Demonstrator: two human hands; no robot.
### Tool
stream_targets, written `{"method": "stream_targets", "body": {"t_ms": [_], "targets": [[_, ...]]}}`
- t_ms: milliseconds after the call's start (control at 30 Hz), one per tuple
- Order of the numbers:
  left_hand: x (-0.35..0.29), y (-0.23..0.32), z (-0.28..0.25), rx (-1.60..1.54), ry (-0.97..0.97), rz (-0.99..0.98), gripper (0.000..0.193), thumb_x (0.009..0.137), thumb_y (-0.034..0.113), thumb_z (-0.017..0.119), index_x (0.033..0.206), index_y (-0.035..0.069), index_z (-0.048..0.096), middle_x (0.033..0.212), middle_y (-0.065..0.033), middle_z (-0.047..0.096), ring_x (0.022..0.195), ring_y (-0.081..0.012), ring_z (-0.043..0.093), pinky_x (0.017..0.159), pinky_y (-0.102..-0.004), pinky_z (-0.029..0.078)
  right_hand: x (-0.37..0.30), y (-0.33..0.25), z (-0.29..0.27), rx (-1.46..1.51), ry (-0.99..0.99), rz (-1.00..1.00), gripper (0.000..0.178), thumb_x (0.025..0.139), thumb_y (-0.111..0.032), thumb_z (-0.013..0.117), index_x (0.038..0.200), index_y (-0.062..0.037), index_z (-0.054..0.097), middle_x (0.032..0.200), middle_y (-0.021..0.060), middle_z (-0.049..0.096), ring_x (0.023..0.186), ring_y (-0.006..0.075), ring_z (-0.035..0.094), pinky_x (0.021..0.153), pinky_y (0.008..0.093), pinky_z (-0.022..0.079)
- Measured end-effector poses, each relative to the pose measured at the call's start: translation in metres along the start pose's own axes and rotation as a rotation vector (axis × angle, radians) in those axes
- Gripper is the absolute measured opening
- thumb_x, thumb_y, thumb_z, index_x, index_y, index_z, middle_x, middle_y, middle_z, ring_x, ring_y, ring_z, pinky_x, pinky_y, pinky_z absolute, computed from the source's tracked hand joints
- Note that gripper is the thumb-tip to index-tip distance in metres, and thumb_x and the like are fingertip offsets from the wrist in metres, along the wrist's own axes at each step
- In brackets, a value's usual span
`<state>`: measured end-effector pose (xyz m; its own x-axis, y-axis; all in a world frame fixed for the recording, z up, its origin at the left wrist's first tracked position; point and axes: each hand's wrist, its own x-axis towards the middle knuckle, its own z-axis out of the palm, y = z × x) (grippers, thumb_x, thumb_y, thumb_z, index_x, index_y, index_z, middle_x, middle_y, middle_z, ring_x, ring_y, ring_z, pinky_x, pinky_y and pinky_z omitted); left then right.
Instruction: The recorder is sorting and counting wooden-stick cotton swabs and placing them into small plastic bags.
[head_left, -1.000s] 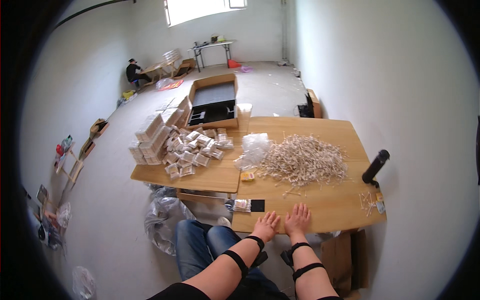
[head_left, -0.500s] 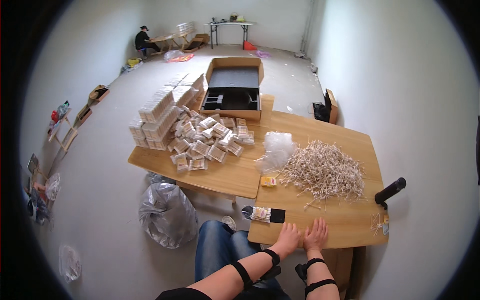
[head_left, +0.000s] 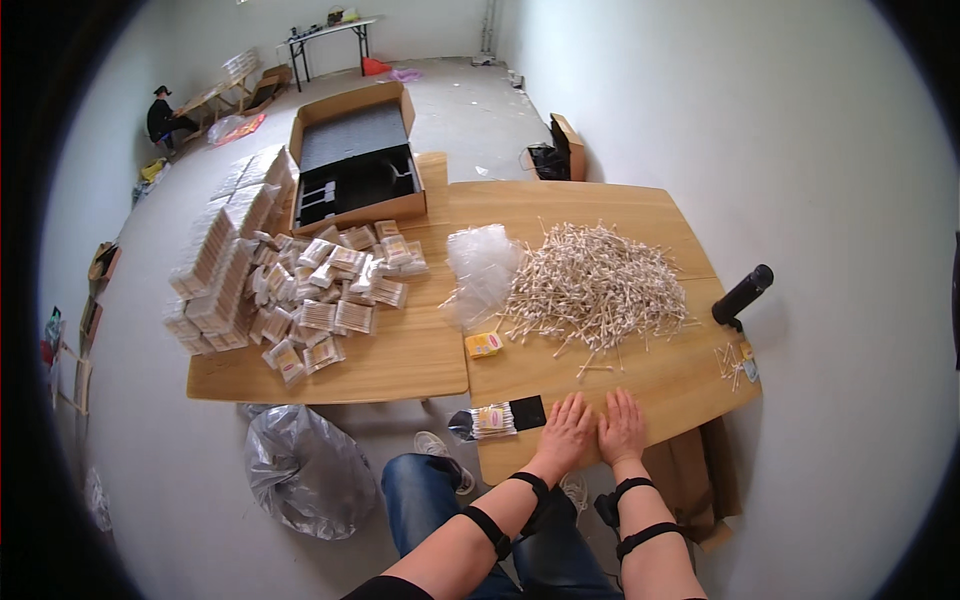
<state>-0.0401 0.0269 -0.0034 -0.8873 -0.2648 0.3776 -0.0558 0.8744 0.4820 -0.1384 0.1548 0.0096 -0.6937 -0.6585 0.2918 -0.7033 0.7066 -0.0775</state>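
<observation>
Our left hand (head_left: 566, 428) and right hand (head_left: 622, 426) lie flat and empty, side by side on the table (head_left: 680, 385). The cotton swab heap (head_left: 598, 283) sits just ahead; we'd best draw small, even bunches toward us.

- The room is bright with even, soft daylight; the white walls and pale floor bounce it around.
- Shadows are faint: a soft one lies under the wooden table (head_left: 640, 215), and a small one sits beside the black cylinder (head_left: 742, 294).
- No harsh glare shows (the clear plastic bag (head_left: 482, 268) only glints mildly).
- The fisheye lens bends straight edges strongly toward the rim, and a black vignette rings the frame.
- The centre is sharp: the pile of cotton swabs (head_left: 597, 284) reads as separate sticks.
- Far things soften; the seated person (head_left: 163, 115) in the corner is small and indistinct.
- Both hands look crisp, without motion blur.
</observation>
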Motion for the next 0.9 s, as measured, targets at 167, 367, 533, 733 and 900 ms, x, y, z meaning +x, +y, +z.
{"method": "stream_targets", "body": {"t_ms": [167,367,533,733,900], "targets": [[-0.004,0.007,-0.007,-0.009,-0.115,-0.041,0.05,0.094,0.031,0.052,0.137,0.006,0.052,0.151,-0.0177,0.039,0.143,-0.033,0.033,0.119,-0.0474,0.022,-0.004,0.002,0.004,-0.066,-0.023,-0.023,0.054,0.091,-0.031,0.057,0.14,-0.0114,0.046,0.146,0.0134,0.045,0.138,0.0302,0.039,0.116,0.0492,0.028],[-0.003,0.004,-0.008,-0.027,-0.114,-0.088,0.051,0.091,0.033,0.055,0.135,0.007,0.054,0.15,-0.016,0.042,0.142,-0.0308,0.034,0.118,-0.0463,0.023,-0.007,0.0,0.008,-0.056,-0.032,-0.025,0.055,0.09,-0.031,0.058,0.14,-0.012,0.045,0.147,0.013,0.042,0.139,0.0307,0.037,0.115,0.05,0.028],[-0.002,0.004,-0.005,-0.01,-0.127,-0.103,0.05,0.091,0.031,0.056,0.135,0.007,0.054,0.15,-0.0159,0.042,0.142,-0.0307,0.036,0.118,-0.0459,0.023,-0.004,-0.002,0.003,-0.037,-0.022,-0.02,0.056,0.089,-0.031,0.059,0.14,-0.0118,0.046,0.147,0.0128,0.043,0.139,0.0306,0.037,0.115,0.0503,0.028],[-0.003,0.001,-0.002,0.061,0.09,-0.162,0.059,0.088,0.023,0.06,0.143,0.01,0.044,0.155,-0.0138,0.037,0.145,-0.0293,0.031,0.119,-0.0484,0.022,0.001,0.002,-0.001,0.01,-0.023,-0.025,0.055,0.089,-0.031,0.06,0.138,-0.0104,0.047,0.145,0.0137,0.045,0.139,0.0315,0.038,0.115,0.0503,0.028],[0.0,0.003,-0.002,0.233,-0.136,-0.27,0.057,0.094,0.038,0.053,0.144,0.011,0.046,0.156,-0.0133,0.035,0.146,-0.0276,0.029,0.12,-0.0501,0.016,0.0,0.003,0.005,0.052,0.027,-0.073,0.055,0.088,-0.031,0.062,0.136,-0.0084,0.049,0.14,0.0147,0.049,0.135,0.0329,0.041,0.113,0.0511,0.031]]}}
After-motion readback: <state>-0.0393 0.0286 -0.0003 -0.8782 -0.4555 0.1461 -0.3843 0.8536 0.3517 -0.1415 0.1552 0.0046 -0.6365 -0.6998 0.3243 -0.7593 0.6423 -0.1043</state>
